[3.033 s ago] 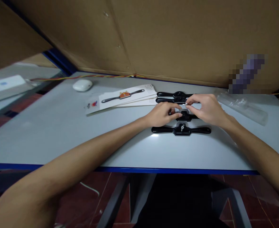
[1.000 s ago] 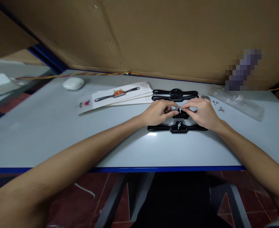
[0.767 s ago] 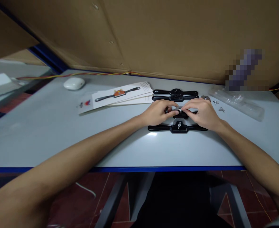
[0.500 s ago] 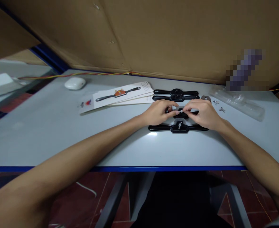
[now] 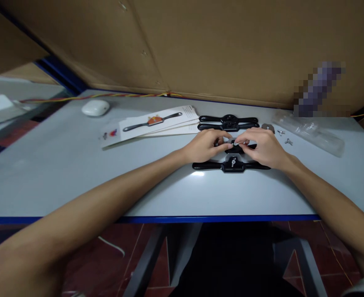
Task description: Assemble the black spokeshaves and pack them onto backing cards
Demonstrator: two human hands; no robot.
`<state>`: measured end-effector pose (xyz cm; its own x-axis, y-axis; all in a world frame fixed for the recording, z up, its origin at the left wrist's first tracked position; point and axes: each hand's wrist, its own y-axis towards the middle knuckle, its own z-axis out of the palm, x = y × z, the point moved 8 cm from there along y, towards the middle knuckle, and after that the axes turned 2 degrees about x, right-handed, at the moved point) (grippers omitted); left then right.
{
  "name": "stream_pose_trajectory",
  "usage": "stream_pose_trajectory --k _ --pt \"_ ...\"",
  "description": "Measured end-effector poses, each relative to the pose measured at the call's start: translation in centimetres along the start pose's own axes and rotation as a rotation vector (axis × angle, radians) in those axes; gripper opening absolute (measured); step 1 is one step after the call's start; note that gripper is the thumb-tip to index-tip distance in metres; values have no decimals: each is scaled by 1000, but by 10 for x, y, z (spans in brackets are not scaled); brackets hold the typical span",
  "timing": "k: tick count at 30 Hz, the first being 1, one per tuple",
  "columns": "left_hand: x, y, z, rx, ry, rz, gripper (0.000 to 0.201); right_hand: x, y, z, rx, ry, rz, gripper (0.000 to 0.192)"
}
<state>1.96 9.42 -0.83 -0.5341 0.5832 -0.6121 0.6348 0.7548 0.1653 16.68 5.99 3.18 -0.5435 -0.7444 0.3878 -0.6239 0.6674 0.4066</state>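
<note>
1. Fingertips of my right hand [image 5: 264, 147] pinch a small silver screw [image 5: 235, 144] on top of a black spokeshave [image 5: 238, 149].
2. My left hand [image 5: 205, 145] closes on that tool's left handle, pressing it to the table [image 5: 76, 165].
3. It lies between a nearer spokeshave [image 5: 230, 166] and two stacked ones [image 5: 228, 123].
4. Leaflets [image 5: 152, 126] lie to the left.

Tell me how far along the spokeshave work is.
Looks done: the nearest spokeshave lies on the table with its thumbscrew fitted. In hand: the left hand steadies the second spokeshave while the right hand pinches a small silver screw at its middle. Seemingly left: two more spokeshaves behind, plus a loose plate and two loose screws at the right.
</note>
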Motion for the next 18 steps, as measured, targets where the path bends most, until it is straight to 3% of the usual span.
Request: stream_pose_trajectory --k 9,18 --pt "-2 -1 -1 1 15 14 42 1 -2 9 133 -39 -13 38" --pt "-1 0 0 -7 15 24 42 8 -2 9 193 -52 -66 39"
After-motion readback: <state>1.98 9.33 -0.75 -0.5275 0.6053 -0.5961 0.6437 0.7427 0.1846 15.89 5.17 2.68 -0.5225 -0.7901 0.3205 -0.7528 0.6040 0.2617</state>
